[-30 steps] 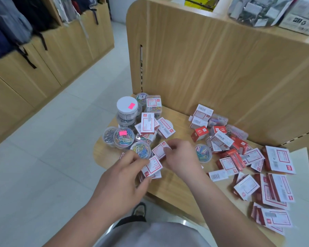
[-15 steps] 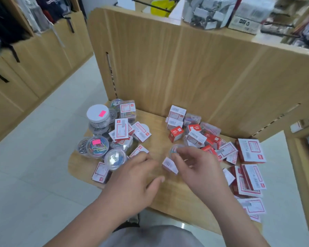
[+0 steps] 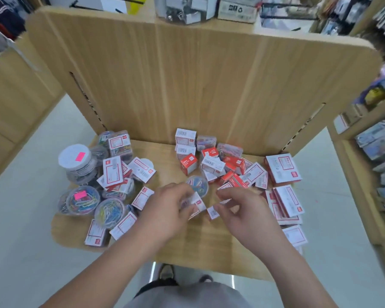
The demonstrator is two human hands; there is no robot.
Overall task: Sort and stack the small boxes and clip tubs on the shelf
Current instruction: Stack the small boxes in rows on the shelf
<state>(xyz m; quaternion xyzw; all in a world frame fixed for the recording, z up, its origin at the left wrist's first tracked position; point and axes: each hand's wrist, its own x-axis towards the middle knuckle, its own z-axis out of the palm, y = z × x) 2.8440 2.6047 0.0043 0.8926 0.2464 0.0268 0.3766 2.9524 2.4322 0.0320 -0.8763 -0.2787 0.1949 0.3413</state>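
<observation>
Small red-and-white boxes and round clear clip tubs lie scattered on a wooden shelf (image 3: 209,245). My left hand (image 3: 165,214) grips a small white box (image 3: 198,202) at the shelf's middle. My right hand (image 3: 242,210) pinches another small white box (image 3: 212,212) just to the right of it. A clip tub (image 3: 197,185) with coloured clips sits just behind both hands. More tubs (image 3: 82,200) and a white-lidded jar (image 3: 76,158) crowd the left side. A heap of red boxes (image 3: 229,167) lies behind my right hand.
Larger flat white boxes (image 3: 282,167) are piled along the shelf's right edge. A tall wooden back panel (image 3: 198,85) rises behind the shelf. Stocked shelves (image 3: 378,143) stand to the right, wooden cabinets (image 3: 11,103) to the left. The floor lies below the front edge.
My left hand moved right from the tubs to the shelf's middle and now grips a small box. My right hand has stayed at the middle, a small box in its fingertips. The camera tilted up.
</observation>
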